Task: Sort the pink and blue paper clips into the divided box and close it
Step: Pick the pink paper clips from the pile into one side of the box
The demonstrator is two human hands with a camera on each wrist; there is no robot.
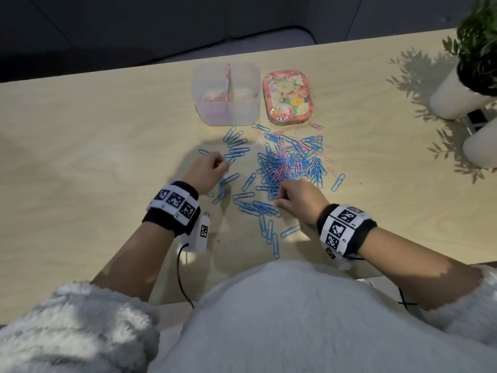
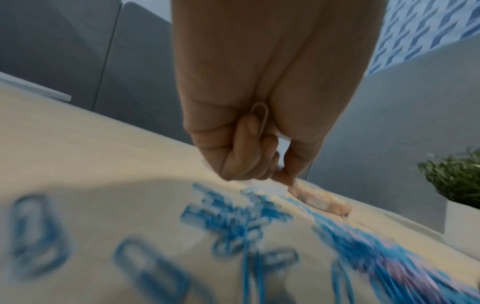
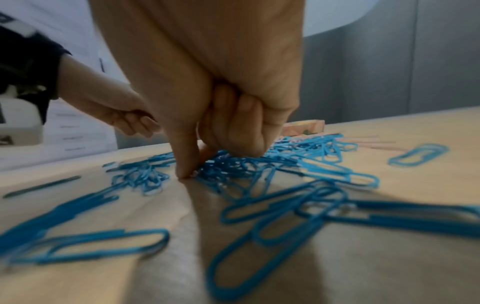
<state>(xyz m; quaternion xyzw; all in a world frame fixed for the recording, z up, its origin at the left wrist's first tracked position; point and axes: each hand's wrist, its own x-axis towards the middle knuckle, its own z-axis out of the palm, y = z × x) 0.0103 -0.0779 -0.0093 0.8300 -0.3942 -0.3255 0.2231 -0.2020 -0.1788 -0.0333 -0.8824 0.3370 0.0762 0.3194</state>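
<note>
The clear divided box [image 1: 204, 109] stands open at the back, with pink clips [image 1: 215, 97] in its left compartment. Its floral lid [image 1: 287, 98] lies to the right of it. A mixed pile of blue and pink paper clips [image 1: 290, 162] covers the middle of the table. My left hand [image 1: 224, 164] hovers left of the pile with its fingers curled. It holds a pale pink clip [image 2: 259, 117] against the palm, and its fingertips pinch together [image 2: 280, 172]. My right hand [image 1: 281, 196] is at the pile's near edge. Its thumb and forefinger [image 3: 194, 168] pinch down on a clip on the table.
Loose blue clips [image 1: 269, 232] lie scattered between my hands and near the front edge. Two white pots, one with a green plant [image 1: 473, 44], stand at the far right. A few stray pink clips [image 1: 317, 126] lie in front of the lid.
</note>
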